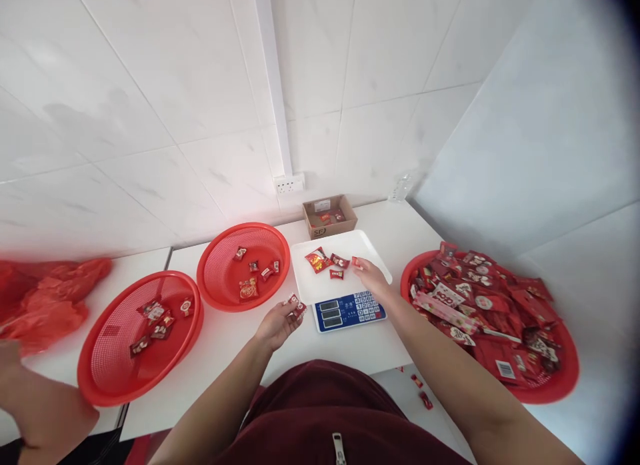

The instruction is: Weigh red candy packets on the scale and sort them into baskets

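My left hand (278, 324) grips a small dark red candy packet (297, 306) with white print, in front of the scale's left side. Over the right part of the white weighing tray (310, 296), my right hand (369, 273) pinches a small red wrapped candy (356, 262). A larger red and yellow snack packet (319, 260) lies on that tray beside a dark red packet (340, 261) and a small red piece (337, 274). Below the tray shows the scale's blue keypad panel (350, 310). Whether the right-hand candy touches the tray, I cannot tell.
A heaped red basket (570, 378) of packets stands right. Two red baskets (205, 252) (83, 368) with several packets stand left. Behind the scale is a cardboard box (330, 230). Red plastic bags (55, 298) and another person's arm (45, 398) are far left. Candies (425, 400) lie below the table edge.
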Demonstrator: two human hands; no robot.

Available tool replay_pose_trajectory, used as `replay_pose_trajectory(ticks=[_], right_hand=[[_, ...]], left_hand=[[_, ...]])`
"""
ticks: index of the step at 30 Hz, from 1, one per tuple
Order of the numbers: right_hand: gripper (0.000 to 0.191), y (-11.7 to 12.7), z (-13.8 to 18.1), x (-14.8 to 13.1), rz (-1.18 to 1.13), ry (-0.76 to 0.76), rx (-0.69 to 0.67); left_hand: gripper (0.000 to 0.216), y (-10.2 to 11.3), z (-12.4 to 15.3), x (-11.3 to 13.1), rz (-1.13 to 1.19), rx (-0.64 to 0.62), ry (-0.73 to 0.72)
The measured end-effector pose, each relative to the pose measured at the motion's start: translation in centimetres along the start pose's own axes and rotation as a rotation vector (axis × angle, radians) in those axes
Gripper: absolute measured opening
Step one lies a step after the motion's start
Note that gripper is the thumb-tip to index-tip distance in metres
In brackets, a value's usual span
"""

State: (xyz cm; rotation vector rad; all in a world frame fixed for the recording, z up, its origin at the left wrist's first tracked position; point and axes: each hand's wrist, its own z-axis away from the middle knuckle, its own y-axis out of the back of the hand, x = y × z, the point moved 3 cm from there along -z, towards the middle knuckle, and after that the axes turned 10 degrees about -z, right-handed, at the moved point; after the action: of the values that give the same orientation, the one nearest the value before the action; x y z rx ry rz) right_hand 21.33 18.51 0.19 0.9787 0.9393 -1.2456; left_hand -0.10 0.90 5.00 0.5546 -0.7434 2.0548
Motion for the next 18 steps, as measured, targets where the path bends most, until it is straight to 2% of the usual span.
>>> replay_pose_trajectory(ticks=[4, 9, 13, 18], right_hand=[[0.041, 1.8, 2.4, 0.3, 0.214, 0.13, -0.01], [0.034, 5.8, 4.9, 1.8, 0.434, 0.3, 0.025], [0.029, 8.2, 6.2, 3.2, 0.494, 0.364, 0.058], [0.029, 8.7, 7.2, 3.2, 0.489, 0.311, 0.068]], left_hand=[[0.014, 0.5, -0.3, 0.6, -0.059, -0.011, -0.046], [0.021, 0.3, -1.4, 1.5, -0.188, -0.027, -0.083], [0.028, -1.7, -3.2, 2.2, -0.427, -0.013, -0.138], [0.041, -5.2, -5.6, 3.4, -0.79, 0.002, -0.277]])
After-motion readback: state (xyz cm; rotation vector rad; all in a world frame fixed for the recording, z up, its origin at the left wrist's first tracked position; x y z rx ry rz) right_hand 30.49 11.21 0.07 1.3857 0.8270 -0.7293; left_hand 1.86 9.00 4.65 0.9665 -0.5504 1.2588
